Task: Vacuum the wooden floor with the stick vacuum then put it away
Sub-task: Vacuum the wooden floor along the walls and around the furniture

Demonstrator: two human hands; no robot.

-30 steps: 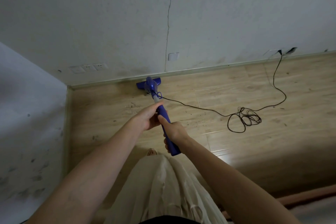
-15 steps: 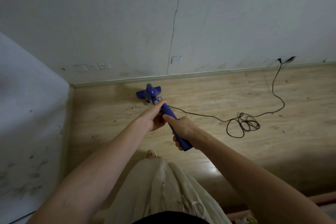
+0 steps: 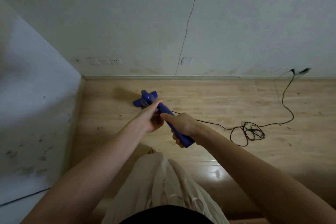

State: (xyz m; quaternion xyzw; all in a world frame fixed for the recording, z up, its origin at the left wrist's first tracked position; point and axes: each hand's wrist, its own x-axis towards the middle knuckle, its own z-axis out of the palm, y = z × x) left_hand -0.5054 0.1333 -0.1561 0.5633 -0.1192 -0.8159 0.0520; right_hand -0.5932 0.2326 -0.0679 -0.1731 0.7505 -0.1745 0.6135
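The blue vacuum (image 3: 164, 112) slants down from both hands to the floor (image 3: 227, 107), its head (image 3: 145, 99) beyond the grip, short of the baseboard. The right hand (image 3: 181, 127) wraps the handle's upper end; the left hand (image 3: 151, 117) cups the handle just below it. A black cord (image 3: 254, 131) trails right of the grip, coiled loosely, up to a wall socket (image 3: 292, 71).

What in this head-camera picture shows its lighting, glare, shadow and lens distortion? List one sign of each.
Head view: dim, flat light overall; a bright glare patch on the wooden floor near the trousers; a soft shadow left of the vacuum head; wide-angle distortion swells the forearms at the bottom corners and slants the wall crack; the left hand looks slightly blurred.
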